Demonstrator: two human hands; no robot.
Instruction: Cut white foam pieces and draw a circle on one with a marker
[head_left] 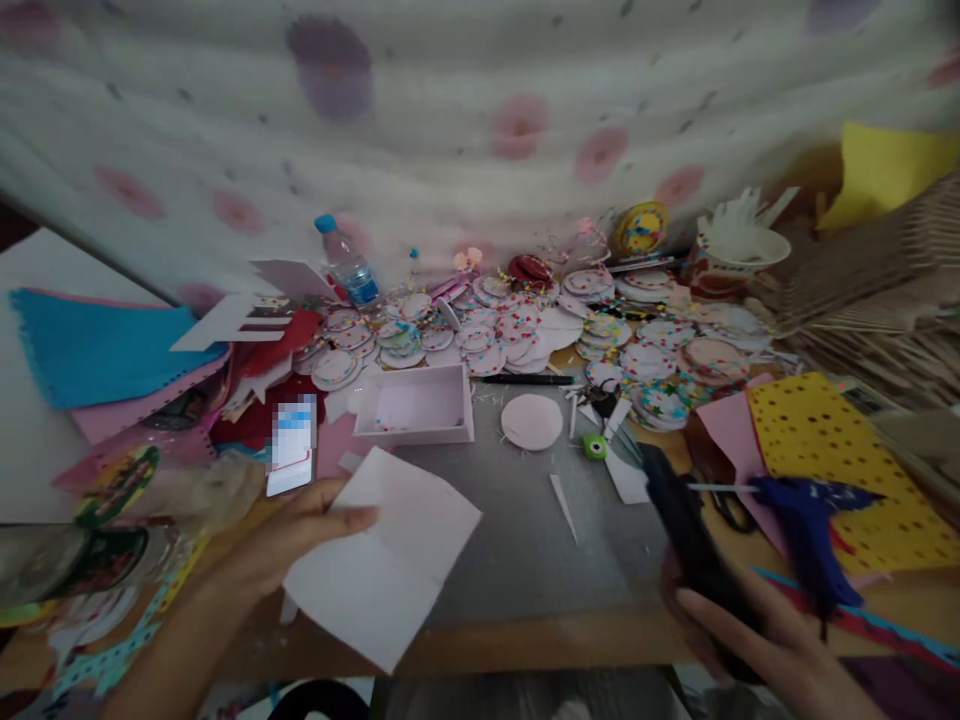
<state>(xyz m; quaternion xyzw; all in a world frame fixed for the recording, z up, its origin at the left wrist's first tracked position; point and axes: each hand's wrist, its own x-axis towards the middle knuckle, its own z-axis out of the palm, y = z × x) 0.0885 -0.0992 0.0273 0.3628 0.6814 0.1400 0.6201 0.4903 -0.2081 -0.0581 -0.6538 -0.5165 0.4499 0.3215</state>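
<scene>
My left hand (330,515) grips a white sheet of paper (386,560) by its left edge, thumb on top. The sheet has a curved cut edge and is held above the front of the table. My right hand (739,610) is wrapped round a long black tool (694,535), blurred, tilted up and to the left; its exact kind I cannot make out. Between the hands, on the grey mat (517,540), lie a white paper disc (531,420) and a thin paper sliver (564,508). A green punch (595,447) sits beyond the right hand.
A white open box (416,405) stands mid-table, with a black pen (527,379) beside it. Many decorated discs (517,325) pile up behind. A blue glue gun (806,510) lies right on yellow dotted sheets (840,450). A phone (292,450) and a bottle (349,262) are left.
</scene>
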